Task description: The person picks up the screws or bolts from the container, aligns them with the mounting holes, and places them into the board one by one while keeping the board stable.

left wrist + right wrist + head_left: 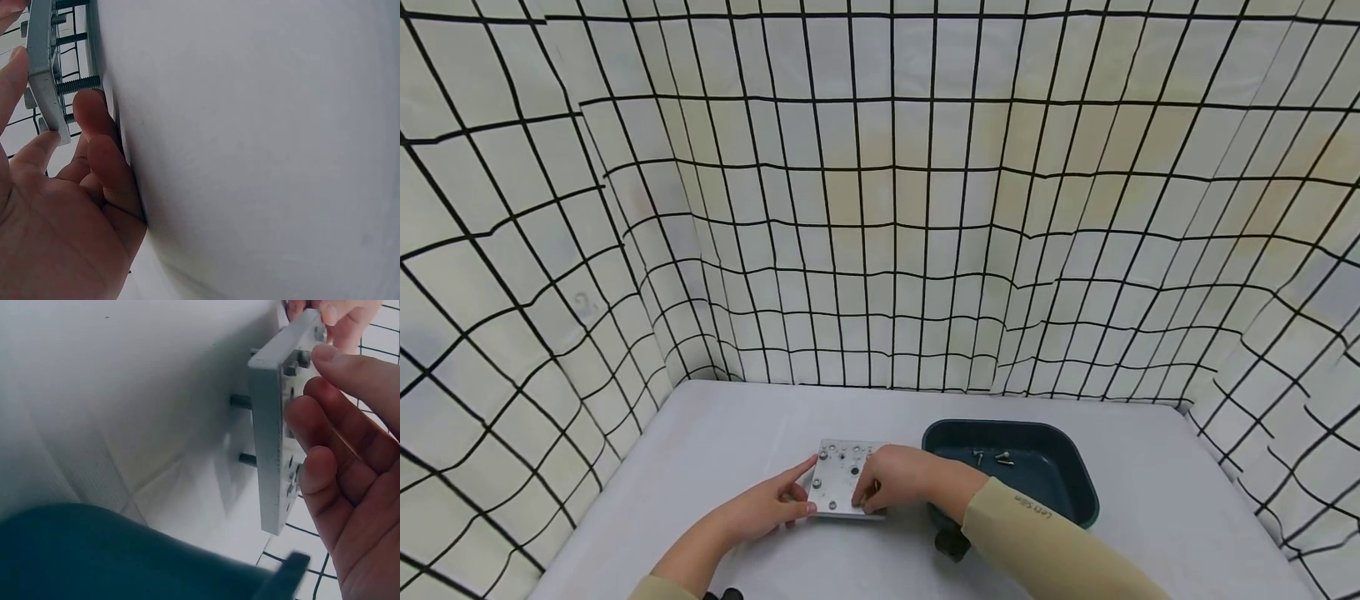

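Note:
A silvery metal plate (842, 483) with holes and several bolts lies in front of me. Threaded bolt shanks (80, 85) stick out of its underside in the left wrist view, holding it above the white tabletop. My left hand (760, 508) grips the plate's left edge, thumb at the near corner and fingers along the side and beneath. Over the plate's right part, my right hand (898, 477) has its fingers curled down near the front edge. In the right wrist view its thumb and fingertips pinch at a bolt head (304, 359); they partly cover other holes and bolts.
A dark teal tray (1052, 471) stands right of the plate, beneath my right forearm, with a few loose bolts (1004, 458) inside. The white table (752, 417) ends at walls hung with black-lined netting (857, 250) at the back and sides.

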A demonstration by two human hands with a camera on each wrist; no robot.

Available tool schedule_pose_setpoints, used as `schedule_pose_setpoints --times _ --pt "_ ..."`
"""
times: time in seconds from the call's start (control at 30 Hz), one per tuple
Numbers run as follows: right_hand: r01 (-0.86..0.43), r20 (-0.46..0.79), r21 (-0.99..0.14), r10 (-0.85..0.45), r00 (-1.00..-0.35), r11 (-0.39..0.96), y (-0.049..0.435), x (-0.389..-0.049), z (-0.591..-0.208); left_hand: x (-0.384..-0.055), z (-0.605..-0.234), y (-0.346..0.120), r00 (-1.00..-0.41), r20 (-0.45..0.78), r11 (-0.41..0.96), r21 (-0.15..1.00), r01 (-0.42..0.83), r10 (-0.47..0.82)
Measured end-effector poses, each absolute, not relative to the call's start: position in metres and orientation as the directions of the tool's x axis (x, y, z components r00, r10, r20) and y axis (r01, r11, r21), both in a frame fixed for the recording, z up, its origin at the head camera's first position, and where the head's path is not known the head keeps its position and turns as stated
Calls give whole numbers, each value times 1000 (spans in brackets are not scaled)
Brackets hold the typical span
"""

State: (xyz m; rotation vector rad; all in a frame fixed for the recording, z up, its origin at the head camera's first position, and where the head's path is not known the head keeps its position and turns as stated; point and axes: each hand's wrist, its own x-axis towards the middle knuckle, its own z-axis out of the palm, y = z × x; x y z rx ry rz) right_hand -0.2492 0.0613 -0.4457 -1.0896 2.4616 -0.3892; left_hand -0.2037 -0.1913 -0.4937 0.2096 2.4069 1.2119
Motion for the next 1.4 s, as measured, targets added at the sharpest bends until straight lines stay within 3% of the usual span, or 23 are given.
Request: schedule_pose_setpoints --times 0.37,0.73,1.4 --pt "-635 -178 -470 -770 -612 613 75 -255 -435 -201 -493 -192 -896 -333 618 781 -87 295" --pt "-541 -132 -589 -732 -668 601 116 -270 -418 -208 -490 -189 -894 -325 631 773 -63 308" --pt "-410 -133 -561 -567 -813 719 257 -284 -419 -207 -493 -191 -890 -327 614 786 -71 316"
